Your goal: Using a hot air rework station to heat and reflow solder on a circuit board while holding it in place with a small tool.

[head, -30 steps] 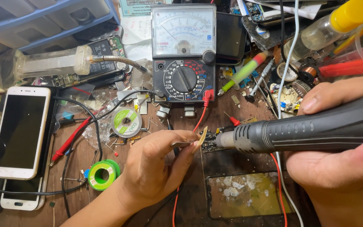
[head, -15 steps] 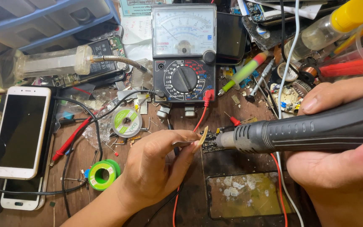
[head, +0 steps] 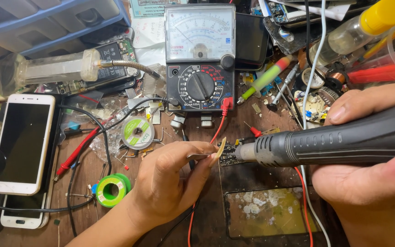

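Note:
My right hand grips a thick dark grey hot-air gun handle that lies level, its metal nozzle pointing left at a small dark circuit board on the bench. My left hand pinches thin metal tweezers with thumb and fingers, the tips right beside the board and close to the nozzle. A small tan chip-like piece sticks up at the fingertips. The board is partly hidden behind my left fingers.
An analog multimeter stands at the back with red and black leads trailing forward. Two white phones lie at the left, solder spools near my left wrist, a glass panel in front, a yellow-capped bottle and scattered tools at back right.

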